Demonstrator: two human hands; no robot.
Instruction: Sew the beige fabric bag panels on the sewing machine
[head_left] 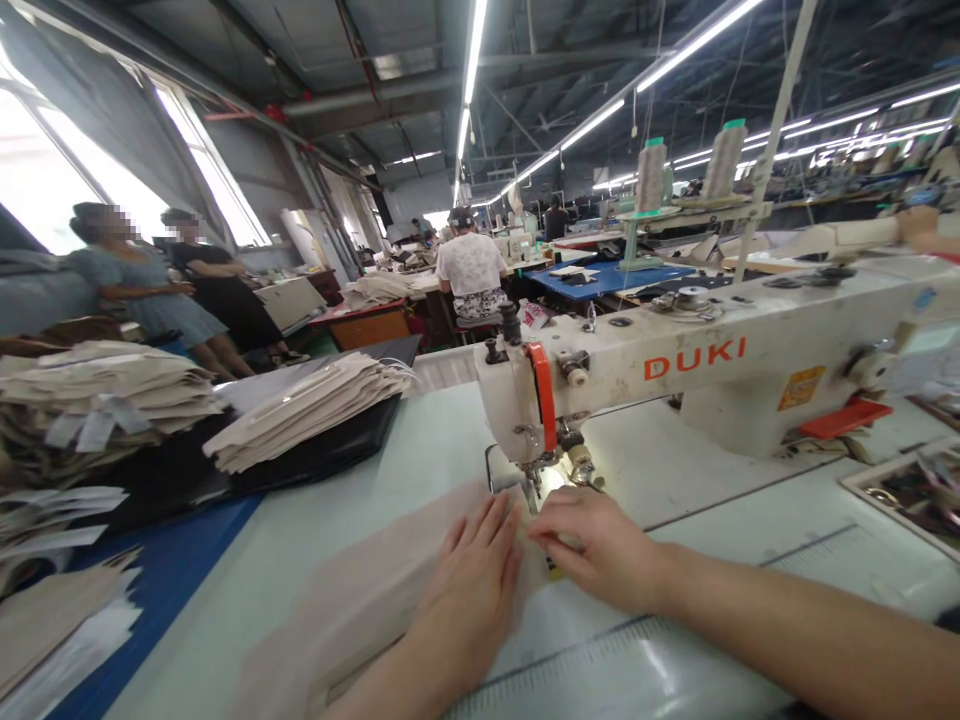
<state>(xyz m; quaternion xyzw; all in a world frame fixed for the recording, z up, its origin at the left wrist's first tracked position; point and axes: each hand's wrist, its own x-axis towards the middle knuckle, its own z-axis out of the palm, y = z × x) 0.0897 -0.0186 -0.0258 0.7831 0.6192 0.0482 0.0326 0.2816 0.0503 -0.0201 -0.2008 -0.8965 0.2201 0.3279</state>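
- Head view: the pale green surface (420, 420) spreads below centre towards 6 o'clock, its smooth top presumably letting cloth slide freely.
- At 3 o'clock, the sewing machine (772, 350) reaches its arm leftward, leaving room for material below.
- At 7 o'clock, the pale fabric (375, 570), blurred, lies under and beside the left hand and runs towards the needle area.
- At 9 o'clock, the stack of cream pieces (307, 405) sits well apart from the needle, probably to keep the working area free yet reachable.
- At 6 o'clock, the left hand (476, 570) lies with its grip flat and unclosed on the fabric, likely steadying it.
- At 5 o'clock, the right hand (596, 545) curls its fingers just beside the presser foot (535, 485), perhaps for fine guidance; I can't tell whether its grip pinches cloth.
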